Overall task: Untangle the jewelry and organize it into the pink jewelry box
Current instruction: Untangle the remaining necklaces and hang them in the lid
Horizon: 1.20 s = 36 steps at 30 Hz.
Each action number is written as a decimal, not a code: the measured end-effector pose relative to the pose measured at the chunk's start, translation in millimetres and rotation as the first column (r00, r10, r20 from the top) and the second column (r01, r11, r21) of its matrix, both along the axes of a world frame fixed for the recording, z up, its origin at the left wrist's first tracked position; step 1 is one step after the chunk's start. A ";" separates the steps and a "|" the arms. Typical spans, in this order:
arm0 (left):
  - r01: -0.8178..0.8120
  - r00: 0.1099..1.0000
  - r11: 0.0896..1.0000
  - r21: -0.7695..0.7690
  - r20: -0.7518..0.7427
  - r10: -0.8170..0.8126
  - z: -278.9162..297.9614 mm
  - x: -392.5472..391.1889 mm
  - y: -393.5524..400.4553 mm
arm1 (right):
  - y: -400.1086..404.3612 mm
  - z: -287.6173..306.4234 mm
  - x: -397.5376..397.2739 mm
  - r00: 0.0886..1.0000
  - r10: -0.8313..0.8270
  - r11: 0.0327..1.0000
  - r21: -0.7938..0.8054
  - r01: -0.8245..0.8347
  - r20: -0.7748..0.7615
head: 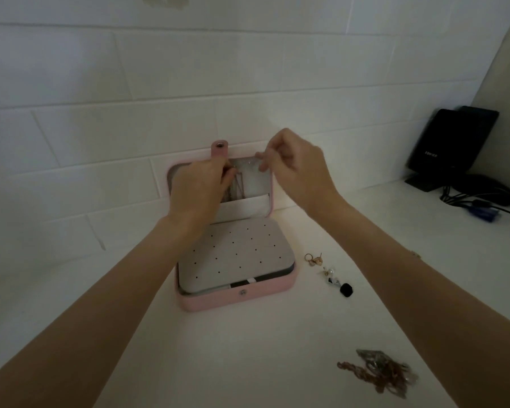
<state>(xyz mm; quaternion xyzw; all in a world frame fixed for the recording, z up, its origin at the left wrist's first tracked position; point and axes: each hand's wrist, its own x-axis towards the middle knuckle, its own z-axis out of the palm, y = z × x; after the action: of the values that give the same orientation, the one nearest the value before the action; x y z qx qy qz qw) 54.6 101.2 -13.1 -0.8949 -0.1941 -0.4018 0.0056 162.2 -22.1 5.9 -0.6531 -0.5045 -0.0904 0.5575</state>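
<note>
Hanging a chain inside the lid of the pink jewelry box (236, 300), which stands open on the white surface (248, 363) against the tiled wall. We see the left hand (199, 189) with its fingers curled at the top of thin chains (236, 187) that hang down the lid's lining towards the pocket below — it appears to pinch them, though the exact hold is hidden. The right hand (295, 163) pinches something too fine to make out near the lid's upper edge.

To do this step well, we judge that each chain should be kept taut and separate while it is hooked, then its loose end tucked into the pocket. Still waiting on the surface — a tangled heap of chains (380, 372) and a few earrings and rings (326, 269) beside the perforated grey panel (233, 254).
</note>
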 end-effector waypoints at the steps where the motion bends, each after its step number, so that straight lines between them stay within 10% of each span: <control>1: -0.026 0.999 0.999 0.037 -0.025 0.027 -0.8 0.2 1.8 | -0.3 -4.1 1.3 0.988 -0.022 0.999 -0.034 0.027 0.156; 6: -0.140 0.988 0.982 0.124 -0.043 0.146 -6.5 0.1 8.1 | -3.6 -10.2 9.8 0.971 -0.069 0.992 -0.083 0.090 0.227; 9: -0.159 0.985 0.974 0.162 -0.043 0.168 -6.4 0.4 9.7 | -6.2 5.8 9.6 0.940 -0.002 0.999 0.039 0.016 -0.341; 11: -0.153 0.985 0.971 0.183 -0.049 0.164 -5.8 0.4 10.5 | -6.9 19.5 7.4 0.697 0.244 0.967 0.225 -0.120 -0.674; 15: -0.120 0.990 0.974 0.192 -0.045 0.131 -6.3 1.9 12.3 | -0.5 32.1 -1.2 0.256 0.545 0.839 0.518 -0.170 -0.799; 18: -0.083 0.996 0.974 0.209 -0.011 0.087 -6.2 3.0 12.6 | 10.8 34.2 -5.4 0.495 0.303 0.953 0.243 -0.183 -0.814; 21: -0.054 0.999 0.951 0.304 0.011 0.053 -6.5 4.1 13.0 | 19.1 33.4 -7.3 0.978 -0.104 0.928 -0.370 0.029 -0.183; 26: -0.050 0.996 0.941 0.334 0.091 0.021 -6.5 0.8 14.7 | 26.4 21.7 -10.1 0.862 -0.018 0.806 -0.503 0.313 0.507; 36: -0.035 0.989 0.922 0.386 0.145 -0.023 -8.6 -1.9 21.9 | 43.1 0.6 -5.6 0.967 -0.240 0.939 -0.273 0.209 -0.086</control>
<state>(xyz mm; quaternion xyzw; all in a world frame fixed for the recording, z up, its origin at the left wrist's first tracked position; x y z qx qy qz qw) 52.7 123.1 -21.7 -0.8435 -0.1137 -0.4969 0.1692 156.6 21.0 6.5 -0.7785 -0.4003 -0.0473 0.4810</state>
